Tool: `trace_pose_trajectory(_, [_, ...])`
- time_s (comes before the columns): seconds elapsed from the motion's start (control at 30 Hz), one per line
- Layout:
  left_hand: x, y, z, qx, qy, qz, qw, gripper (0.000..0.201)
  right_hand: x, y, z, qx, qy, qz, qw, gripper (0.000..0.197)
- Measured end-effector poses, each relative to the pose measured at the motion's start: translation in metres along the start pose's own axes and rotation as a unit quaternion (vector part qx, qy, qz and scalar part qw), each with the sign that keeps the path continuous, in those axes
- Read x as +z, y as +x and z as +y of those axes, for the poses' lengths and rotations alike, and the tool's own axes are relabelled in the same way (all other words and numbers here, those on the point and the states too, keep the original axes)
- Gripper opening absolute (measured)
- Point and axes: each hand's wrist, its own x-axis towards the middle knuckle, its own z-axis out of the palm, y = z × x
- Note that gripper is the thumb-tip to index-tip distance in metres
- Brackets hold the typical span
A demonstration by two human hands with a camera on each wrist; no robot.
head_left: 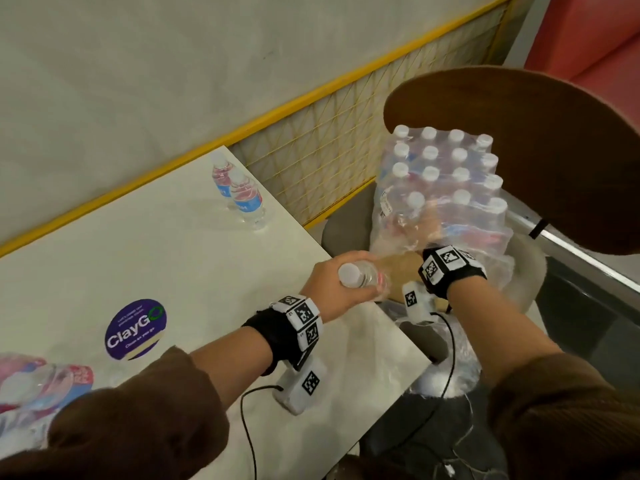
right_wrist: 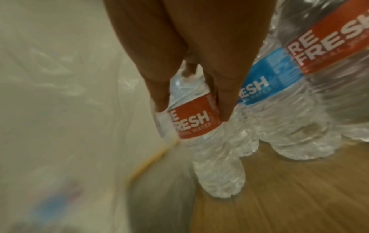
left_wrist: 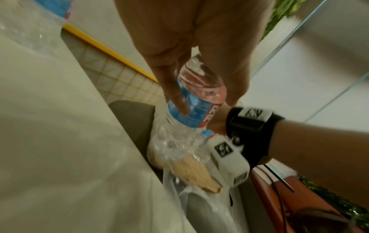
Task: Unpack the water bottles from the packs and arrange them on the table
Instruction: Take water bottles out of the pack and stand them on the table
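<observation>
My left hand (head_left: pixel 367 280) grips a clear water bottle (head_left: pixel 349 273) with a white cap, just off the table's right edge. In the left wrist view its fingers (left_wrist: pixel 177 100) curl round the blue and red label of that bottle (left_wrist: pixel 179 130). My right hand (head_left: pixel 429 226) is inside the torn plastic wrap of the pack (head_left: pixel 446 181). In the right wrist view it (right_wrist: pixel 191 110) holds a red-labelled bottle (right_wrist: pixel 215 165) by its upper half, beside the wrapped bottles (right_wrist: pixel 279 88). Two bottles (head_left: pixel 221 174) (head_left: pixel 246 199) stand upright at the far corner of the white table (head_left: pixel 156 244).
The pack sits on a wooden chair seat (right_wrist: pixel 299 189) with a curved brown backrest (head_left: pixel 554 150) behind it. A yellow-framed mesh fence (head_left: pixel 329 143) runs past the table's far edge. More wrapped bottles (head_left: pixel 34 379) lie at the near left. A purple sticker (head_left: pixel 135 329) marks the table.
</observation>
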Motion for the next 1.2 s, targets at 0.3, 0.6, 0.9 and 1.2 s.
trace_pose_trajectory(0.3, [-0.092,-0.073,-0.025,-0.118,0.255,-0.117,0.953,0.045,0.014,-0.045,-0.005,-0.034,0.102,0.103,0.989,0.041])
trace_pose_trajectory(0.6, [-0.171,-0.176,-0.070,-0.197,0.343,-0.083,0.915,0.056,0.066,-0.149,-0.108,-0.229,0.205,-0.018,0.951,0.050])
trace_pose_trajectory(0.9, [-0.238,-0.220,-0.098,-0.228,0.441,-0.081,0.864,0.057,0.166,-0.223,-0.255,-0.347,0.215,-0.128,0.904,0.053])
trace_pose_trajectory(1.2, [-0.248,-0.206,-0.075,-0.202,0.494,-0.102,0.840,0.038,0.199,-0.251,-0.317,-0.402,0.169,-0.138,0.889,0.071])
